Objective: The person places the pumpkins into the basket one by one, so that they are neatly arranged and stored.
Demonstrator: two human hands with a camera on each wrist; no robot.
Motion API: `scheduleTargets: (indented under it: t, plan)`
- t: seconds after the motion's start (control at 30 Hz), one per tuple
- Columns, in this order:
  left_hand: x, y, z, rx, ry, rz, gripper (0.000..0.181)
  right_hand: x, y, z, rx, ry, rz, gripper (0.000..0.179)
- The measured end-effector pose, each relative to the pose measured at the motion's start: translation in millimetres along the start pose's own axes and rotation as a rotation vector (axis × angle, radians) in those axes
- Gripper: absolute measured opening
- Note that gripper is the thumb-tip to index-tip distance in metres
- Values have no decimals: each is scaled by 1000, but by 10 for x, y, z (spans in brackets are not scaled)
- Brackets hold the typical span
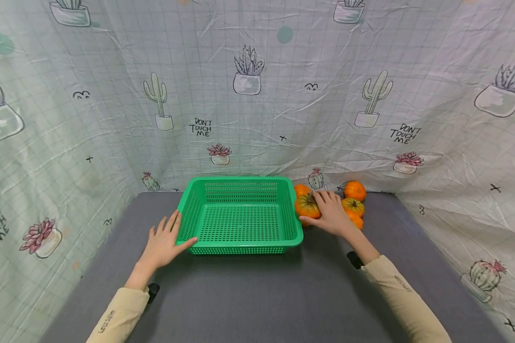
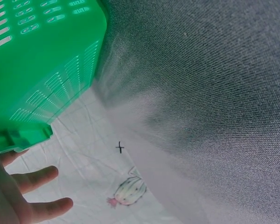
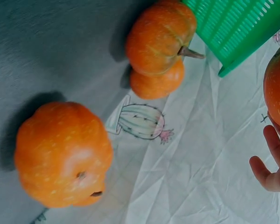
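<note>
A green plastic basket with slotted walls stands on the table. My left hand touches its left front corner, fingers spread and thumb over the rim; in the left wrist view the fingertips lie beside the basket's rim. To the right of the basket, my right hand holds an orange pumpkin from above and the side. In the right wrist view this held pumpkin is cut off at the right edge, the fingers against it.
Right of my right hand, small pumpkins stand in a row, the farthest pumpkin by the back cloth. Another pumpkin sits behind the held one, beside the basket. The grey table extends toward me.
</note>
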State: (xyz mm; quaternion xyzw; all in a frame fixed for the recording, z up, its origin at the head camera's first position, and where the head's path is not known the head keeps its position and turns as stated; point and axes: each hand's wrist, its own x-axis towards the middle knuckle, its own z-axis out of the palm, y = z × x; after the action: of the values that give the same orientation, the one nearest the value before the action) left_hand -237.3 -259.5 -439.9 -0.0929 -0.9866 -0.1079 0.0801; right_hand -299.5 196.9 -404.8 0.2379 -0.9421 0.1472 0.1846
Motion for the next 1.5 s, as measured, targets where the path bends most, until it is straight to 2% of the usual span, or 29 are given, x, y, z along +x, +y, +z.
scheduleTargets:
  t: [0.3,0.73,1.2,1.5]
  plan:
    - [-18,10,25,3,26,-2,94,160,-87,90,37,-2,-3,74]
    - [-2,19,3,-12,-12,-6,95,424,-164,223,18,9,-86,71]
    - [-1,4,-17,-8,-18,-12,95,818,-167,439,-64,-113,-104,71]
    - [-6,13,-15,-7,-13,-11,94,983,-188,552,-114,-177,-161,72]
